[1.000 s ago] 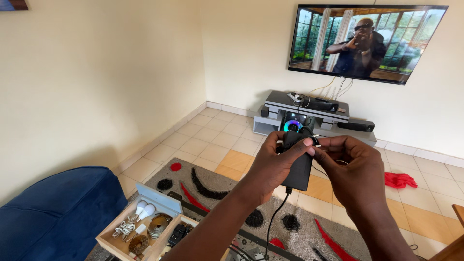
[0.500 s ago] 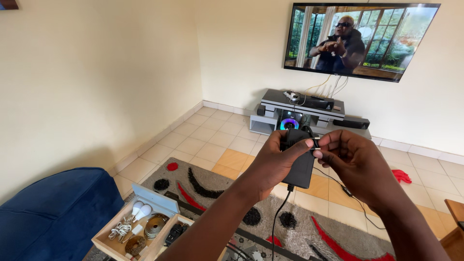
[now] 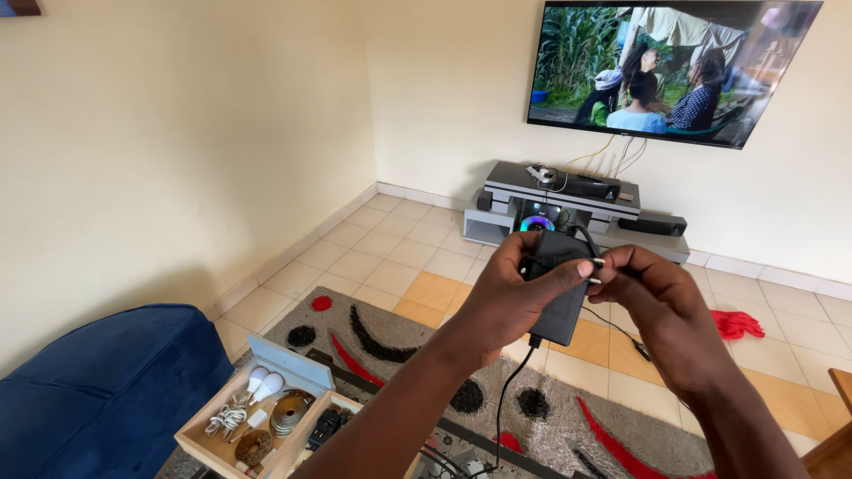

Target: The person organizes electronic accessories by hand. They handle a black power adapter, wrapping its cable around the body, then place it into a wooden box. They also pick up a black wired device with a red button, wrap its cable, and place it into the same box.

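My left hand grips a black rectangular power adapter, thumb across its upper face, held up at chest height. My right hand pinches a small plug end at the adapter's top right corner. One black cable hangs down from the adapter's lower end, and another runs off under my right hand. Both forearms come in from the bottom of the view.
Below left, a wooden tray holds bulbs, coiled cables and tape rolls. A blue sofa sits at left. A grey patterned rug covers the tile floor. A low media stand and wall television are ahead; red cloth lies at right.
The view has shifted slightly. My hands stay on the adapter, the right fingers working at its top corner. The television picture has changed.
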